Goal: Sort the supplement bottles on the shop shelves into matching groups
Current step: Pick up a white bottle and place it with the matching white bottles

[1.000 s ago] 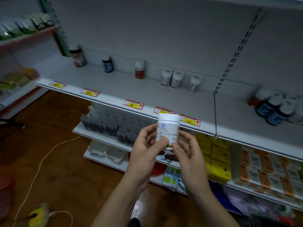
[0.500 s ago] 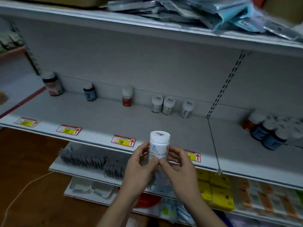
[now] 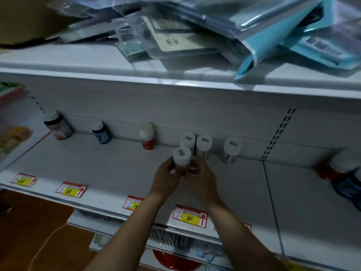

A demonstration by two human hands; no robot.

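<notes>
Two-handed grip on the small white plastic bottle with a white cap (image 3: 181,158), centre frame: left hand (image 3: 166,177) wraps its left side, right hand (image 3: 201,178) pinches the right. It's low over the grey metal shelf (image 3: 97,167); can't tell if it's touching. It's just in front of the pair of matching white bottles (image 3: 204,145) at the back wall, and a third white bottle (image 3: 231,150) stands apart, right. Suggest: land the base flat, upright, beside the pair, then release. Avoid nudging the pair or the orange-labelled bottle (image 3: 147,138) on the left.

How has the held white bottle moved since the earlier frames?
Yes. The white bottle went from the price-tag edge inward over the shelf, up to the white pair at the back.
</notes>
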